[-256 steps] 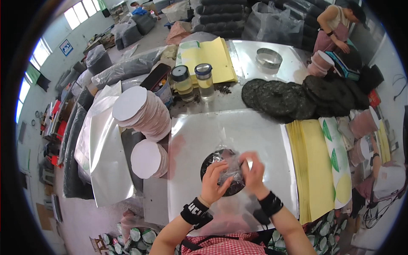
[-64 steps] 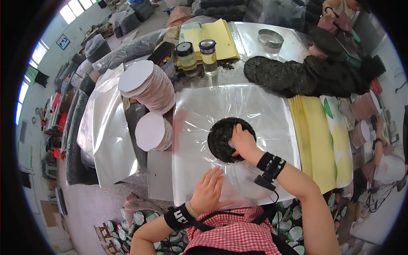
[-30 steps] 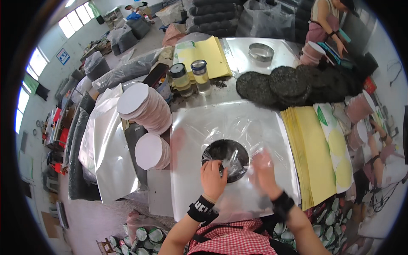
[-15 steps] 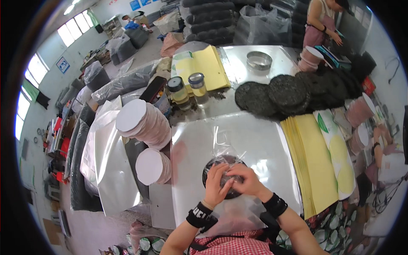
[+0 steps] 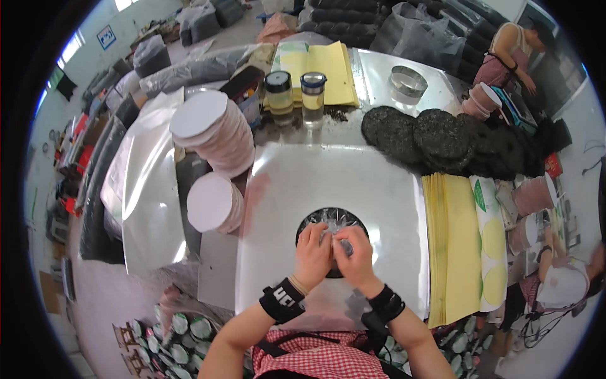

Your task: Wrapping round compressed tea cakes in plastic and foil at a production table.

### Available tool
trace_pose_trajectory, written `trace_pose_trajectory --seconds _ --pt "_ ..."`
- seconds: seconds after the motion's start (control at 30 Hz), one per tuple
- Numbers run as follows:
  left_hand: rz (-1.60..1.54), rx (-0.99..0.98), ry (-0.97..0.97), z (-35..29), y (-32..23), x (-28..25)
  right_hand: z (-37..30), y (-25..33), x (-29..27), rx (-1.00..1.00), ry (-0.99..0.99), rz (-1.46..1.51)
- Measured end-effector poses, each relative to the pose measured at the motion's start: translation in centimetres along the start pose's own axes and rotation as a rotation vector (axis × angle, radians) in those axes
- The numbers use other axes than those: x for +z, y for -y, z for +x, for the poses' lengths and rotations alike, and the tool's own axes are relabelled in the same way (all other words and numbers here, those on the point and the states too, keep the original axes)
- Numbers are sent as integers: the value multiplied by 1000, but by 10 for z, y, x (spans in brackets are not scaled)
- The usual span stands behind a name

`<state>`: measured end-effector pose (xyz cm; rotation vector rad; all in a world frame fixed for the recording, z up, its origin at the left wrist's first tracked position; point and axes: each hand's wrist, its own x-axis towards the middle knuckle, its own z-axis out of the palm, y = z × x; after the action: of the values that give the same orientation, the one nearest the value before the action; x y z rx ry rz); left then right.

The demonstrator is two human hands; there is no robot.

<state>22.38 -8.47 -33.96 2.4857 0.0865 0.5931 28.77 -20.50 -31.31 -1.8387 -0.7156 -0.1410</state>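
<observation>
A round black disc-shaped thing lies on the shiny metal sheet before me, with clear plastic film bunched over its top. My left hand is closed on the film at the disc's left side, fingers bent inward. Opposite it, my right hand pinches film with thumb and fingers. Both sets of fingertips nearly meet over the disc's middle, and they hide much of it. Each wrist has a black band.
Stacked pale pink discs stand at left, beside a taller stack. Yellow paper sheets lie right. Behind are dark round cakes, two lidded jars and a metal ring. People work at back right and right.
The film that stood up loosely beyond my hands is now gathered down onto the disc. My hands have drawn in to its middle. The whole view has shifted.
</observation>
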Motion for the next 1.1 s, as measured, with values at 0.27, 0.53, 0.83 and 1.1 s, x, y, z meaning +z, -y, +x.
trace_pose_trajectory --seconds 0.27,0.53,0.83,1.1 --pt "127 148 325 7 0 -11 0 -28 -5 -20 282 -390" --pt "267 180 451 22 -2 -4 6 -43 -12 -27 452 -537" --pt "284 246 590 23 -9 -22 36 -225 -303 2 -246 -1202" --pt "339 231 553 19 -5 -25 64 -255 -333 545 -95 -1357"
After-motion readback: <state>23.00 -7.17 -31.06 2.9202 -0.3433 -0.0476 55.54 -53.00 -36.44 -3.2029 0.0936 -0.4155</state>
